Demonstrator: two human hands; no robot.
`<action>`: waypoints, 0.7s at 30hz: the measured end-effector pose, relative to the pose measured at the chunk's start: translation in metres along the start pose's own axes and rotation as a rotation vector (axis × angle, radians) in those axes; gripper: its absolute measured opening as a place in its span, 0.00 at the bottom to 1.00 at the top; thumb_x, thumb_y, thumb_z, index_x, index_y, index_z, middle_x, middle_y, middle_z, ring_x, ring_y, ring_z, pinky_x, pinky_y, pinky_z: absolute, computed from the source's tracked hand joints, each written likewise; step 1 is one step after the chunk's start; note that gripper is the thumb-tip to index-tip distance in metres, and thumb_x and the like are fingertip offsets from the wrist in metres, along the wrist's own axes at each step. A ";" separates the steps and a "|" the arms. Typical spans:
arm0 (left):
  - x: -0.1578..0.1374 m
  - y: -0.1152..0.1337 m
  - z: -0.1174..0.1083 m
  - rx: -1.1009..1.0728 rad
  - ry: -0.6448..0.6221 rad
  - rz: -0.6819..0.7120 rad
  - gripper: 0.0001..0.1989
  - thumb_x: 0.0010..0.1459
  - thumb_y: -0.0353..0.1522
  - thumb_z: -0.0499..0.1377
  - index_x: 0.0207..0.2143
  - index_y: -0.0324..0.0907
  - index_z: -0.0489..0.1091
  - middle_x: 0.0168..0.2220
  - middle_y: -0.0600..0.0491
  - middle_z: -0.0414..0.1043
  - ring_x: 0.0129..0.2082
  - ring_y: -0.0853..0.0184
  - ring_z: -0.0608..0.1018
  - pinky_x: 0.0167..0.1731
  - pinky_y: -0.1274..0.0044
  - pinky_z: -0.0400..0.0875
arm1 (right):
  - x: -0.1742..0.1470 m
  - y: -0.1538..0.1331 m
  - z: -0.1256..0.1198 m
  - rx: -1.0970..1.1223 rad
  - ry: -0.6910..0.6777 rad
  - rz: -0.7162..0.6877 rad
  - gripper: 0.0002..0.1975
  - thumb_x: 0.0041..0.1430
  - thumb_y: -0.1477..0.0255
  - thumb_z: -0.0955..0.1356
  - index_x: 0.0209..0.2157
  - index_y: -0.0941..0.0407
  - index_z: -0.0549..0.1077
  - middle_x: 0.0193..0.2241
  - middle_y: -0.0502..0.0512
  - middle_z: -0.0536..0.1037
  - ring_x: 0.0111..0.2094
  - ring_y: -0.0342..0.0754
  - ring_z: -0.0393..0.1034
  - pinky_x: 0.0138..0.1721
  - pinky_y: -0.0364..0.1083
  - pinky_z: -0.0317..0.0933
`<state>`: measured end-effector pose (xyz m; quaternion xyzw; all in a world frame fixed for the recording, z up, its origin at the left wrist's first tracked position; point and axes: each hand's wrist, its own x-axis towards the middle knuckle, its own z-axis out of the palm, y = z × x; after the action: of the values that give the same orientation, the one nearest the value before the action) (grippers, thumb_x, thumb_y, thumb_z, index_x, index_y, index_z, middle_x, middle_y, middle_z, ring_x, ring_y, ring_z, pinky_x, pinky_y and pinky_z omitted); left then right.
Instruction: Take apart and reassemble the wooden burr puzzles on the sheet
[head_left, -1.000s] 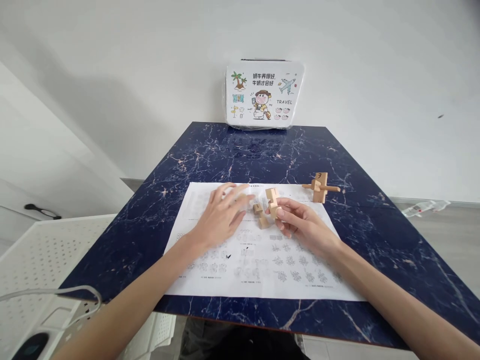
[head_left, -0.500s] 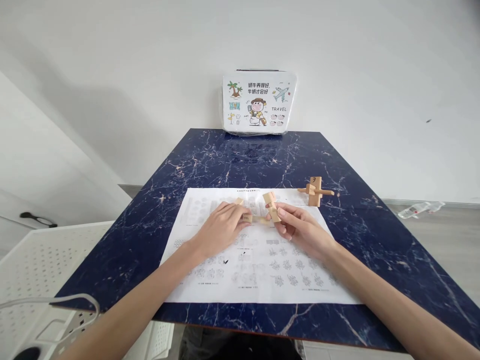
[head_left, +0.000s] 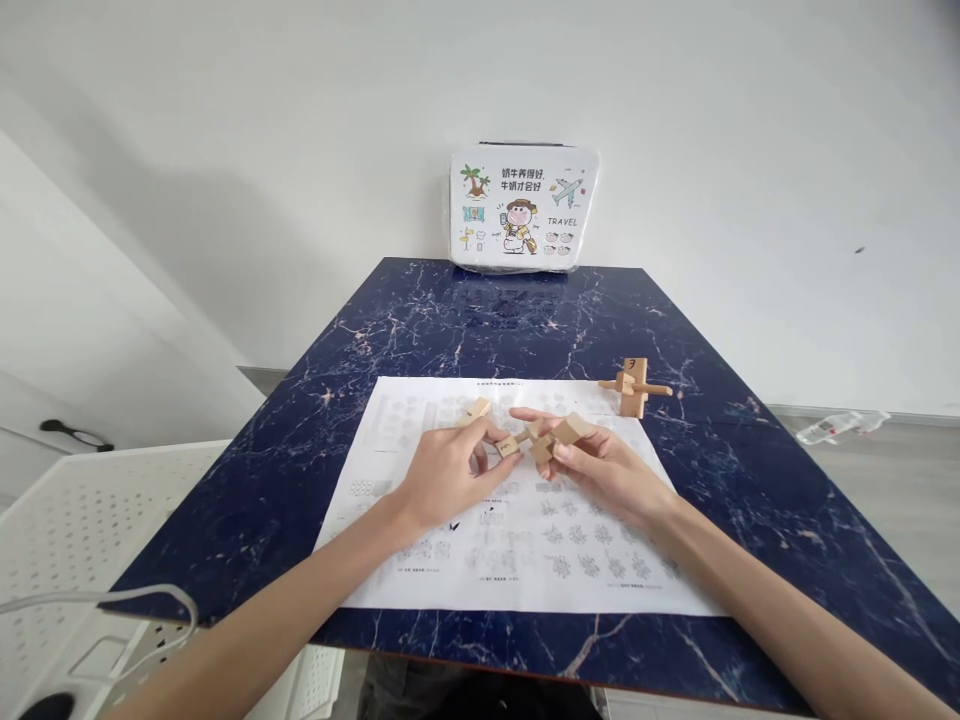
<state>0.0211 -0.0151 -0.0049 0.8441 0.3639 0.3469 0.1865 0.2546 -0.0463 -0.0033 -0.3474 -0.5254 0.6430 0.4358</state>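
Observation:
Above a printed sheet (head_left: 409,480), my left hand (head_left: 450,468) pinches a small wooden puzzle piece (head_left: 508,447) with a dark mark on its end. My right hand (head_left: 611,465) grips a notched wooden puzzle piece (head_left: 570,430), turned at a slant, its index finger stretched out behind. The narrow part of the left piece points at the right one; whether they touch I cannot tell. Just beyond my left fingers is another wooden piece (head_left: 478,408), partly hidden by them.
Wooden pieces crossed together, marked with a 3 (head_left: 634,388), stand at the sheet's far right corner. A wrapped white case (head_left: 525,208) stands at the back against the wall. Left of the blue marbled table (head_left: 337,340) are a white perforated surface (head_left: 97,510) and a cable (head_left: 135,594).
The right piece has been tilted from near upright to a slant and lowered. My left hand has brought its piece to the right, nearer the other one.

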 end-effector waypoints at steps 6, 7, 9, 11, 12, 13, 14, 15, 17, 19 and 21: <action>0.003 0.001 -0.007 -0.094 -0.226 0.002 0.15 0.67 0.46 0.63 0.43 0.44 0.72 0.28 0.56 0.76 0.26 0.67 0.78 0.30 0.75 0.72 | 0.003 0.007 0.000 -0.084 0.070 0.002 0.12 0.63 0.55 0.75 0.39 0.49 0.81 0.34 0.53 0.78 0.36 0.50 0.71 0.45 0.53 0.67; 0.004 0.001 -0.009 -0.096 -0.268 0.007 0.17 0.66 0.47 0.64 0.45 0.44 0.72 0.31 0.54 0.76 0.29 0.66 0.78 0.31 0.74 0.72 | 0.003 0.008 0.000 -0.096 0.093 -0.007 0.12 0.64 0.56 0.74 0.37 0.49 0.81 0.32 0.52 0.77 0.35 0.49 0.70 0.43 0.52 0.66; 0.007 0.002 -0.013 -0.116 -0.275 0.012 0.23 0.63 0.50 0.65 0.50 0.44 0.70 0.38 0.51 0.75 0.34 0.63 0.77 0.34 0.72 0.72 | 0.003 0.008 0.000 -0.139 0.136 -0.017 0.13 0.64 0.56 0.74 0.35 0.50 0.81 0.30 0.51 0.76 0.32 0.47 0.68 0.40 0.50 0.65; 0.009 0.002 -0.016 -0.208 -0.226 -0.035 0.24 0.65 0.52 0.63 0.51 0.44 0.68 0.39 0.51 0.73 0.33 0.65 0.74 0.33 0.72 0.69 | 0.002 0.008 0.001 -0.203 0.167 -0.013 0.12 0.64 0.56 0.74 0.37 0.50 0.81 0.27 0.50 0.76 0.29 0.46 0.67 0.35 0.49 0.64; 0.009 0.002 -0.018 -0.284 -0.223 -0.078 0.23 0.67 0.52 0.60 0.51 0.43 0.67 0.36 0.52 0.72 0.31 0.66 0.72 0.32 0.73 0.68 | 0.002 0.008 0.003 -0.237 0.176 -0.013 0.12 0.64 0.57 0.74 0.39 0.50 0.81 0.25 0.50 0.75 0.27 0.45 0.66 0.33 0.48 0.63; 0.009 0.003 -0.019 -0.370 -0.240 -0.126 0.22 0.69 0.52 0.56 0.51 0.43 0.66 0.34 0.54 0.71 0.28 0.68 0.70 0.29 0.74 0.66 | 0.001 0.009 0.005 -0.270 0.182 -0.019 0.12 0.63 0.57 0.75 0.41 0.50 0.82 0.24 0.49 0.74 0.26 0.45 0.66 0.30 0.48 0.62; 0.010 0.003 -0.020 -0.452 -0.274 -0.168 0.22 0.71 0.52 0.53 0.51 0.43 0.65 0.32 0.55 0.70 0.25 0.69 0.69 0.27 0.75 0.64 | 0.000 0.009 0.007 -0.304 0.185 -0.031 0.13 0.63 0.57 0.75 0.43 0.50 0.82 0.23 0.48 0.73 0.24 0.45 0.65 0.28 0.47 0.60; 0.010 0.004 -0.020 -0.518 -0.316 -0.198 0.22 0.72 0.52 0.52 0.52 0.44 0.64 0.31 0.56 0.70 0.24 0.70 0.68 0.26 0.76 0.63 | 0.000 0.010 0.009 -0.337 0.180 -0.049 0.13 0.62 0.57 0.76 0.43 0.50 0.82 0.22 0.48 0.73 0.23 0.45 0.65 0.26 0.47 0.59; 0.010 0.007 -0.021 -0.581 -0.386 -0.204 0.21 0.71 0.50 0.54 0.53 0.44 0.64 0.32 0.55 0.72 0.25 0.70 0.70 0.26 0.77 0.63 | -0.001 0.011 0.013 -0.399 0.154 -0.082 0.13 0.61 0.57 0.76 0.42 0.50 0.83 0.21 0.47 0.72 0.21 0.44 0.64 0.25 0.47 0.59; 0.011 0.010 -0.021 -0.561 -0.409 -0.180 0.17 0.71 0.47 0.57 0.50 0.44 0.66 0.33 0.54 0.73 0.26 0.70 0.70 0.27 0.77 0.63 | -0.001 0.011 0.015 -0.439 0.131 -0.096 0.13 0.60 0.57 0.77 0.41 0.50 0.83 0.21 0.47 0.73 0.21 0.44 0.64 0.25 0.47 0.60; 0.012 0.012 -0.021 -0.534 -0.389 -0.177 0.14 0.71 0.44 0.58 0.46 0.43 0.69 0.34 0.53 0.73 0.28 0.70 0.70 0.28 0.76 0.64 | -0.001 0.010 0.015 -0.438 0.120 -0.085 0.13 0.59 0.57 0.77 0.40 0.51 0.83 0.22 0.48 0.74 0.21 0.44 0.66 0.25 0.47 0.60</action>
<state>0.0177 -0.0132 0.0220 0.7809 0.2898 0.2450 0.4963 0.2392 -0.0540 -0.0098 -0.4489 -0.6395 0.4730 0.4073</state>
